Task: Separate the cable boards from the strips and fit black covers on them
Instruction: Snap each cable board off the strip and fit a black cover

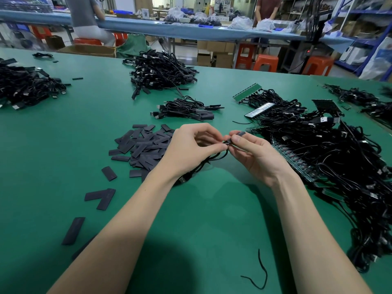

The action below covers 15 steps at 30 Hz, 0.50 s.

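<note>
Above the middle of the green table, my left hand pinches the board end of a black cable, whose wire trails down under my wrist. My right hand pinches a black cover at that same board end, fingertips almost touching the left ones. The small board itself is mostly hidden between my fingers. A heap of loose flat black covers lies just left of my left hand. Green board strips with cables attached lie in a tangled pile to my right.
A small bundle of cables lies beyond my hands and bigger heaps sit farther back and left. Stray covers dot the near left. A loose black thread lies near front. Two people work at a far bench.
</note>
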### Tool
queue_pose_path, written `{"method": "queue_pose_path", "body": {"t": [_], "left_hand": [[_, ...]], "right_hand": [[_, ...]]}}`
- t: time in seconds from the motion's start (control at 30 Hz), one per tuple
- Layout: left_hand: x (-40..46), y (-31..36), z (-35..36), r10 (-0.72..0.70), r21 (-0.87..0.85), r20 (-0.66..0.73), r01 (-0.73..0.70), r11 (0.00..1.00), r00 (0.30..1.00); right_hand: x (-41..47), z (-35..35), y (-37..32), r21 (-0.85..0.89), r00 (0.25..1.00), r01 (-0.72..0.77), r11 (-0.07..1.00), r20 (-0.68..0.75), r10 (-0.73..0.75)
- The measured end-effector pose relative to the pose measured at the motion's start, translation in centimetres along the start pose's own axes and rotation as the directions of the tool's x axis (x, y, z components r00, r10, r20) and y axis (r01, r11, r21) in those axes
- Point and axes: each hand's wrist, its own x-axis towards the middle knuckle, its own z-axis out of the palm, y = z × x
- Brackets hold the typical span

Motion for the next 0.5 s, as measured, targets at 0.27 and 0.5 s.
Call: {"method": "queue_pose_path", "body": {"t": [0.27,0.5], "left_hand": [[0.0,-0.2,-0.4,-0.036,-0.097,0.066,0.042,0.994,0.997],[0.1,-0.9,-0.3,-0.099,-0.152,0.004,0.098,0.983,0.995]], "right_hand": [[-0.1,0.0,0.0,-0.064,0.998,-0.009,0.998,0.064,0.013],[-0.1,1.3,0.4,-0.185,0.989,0.144,0.972,-0.008,-0.148]]}}
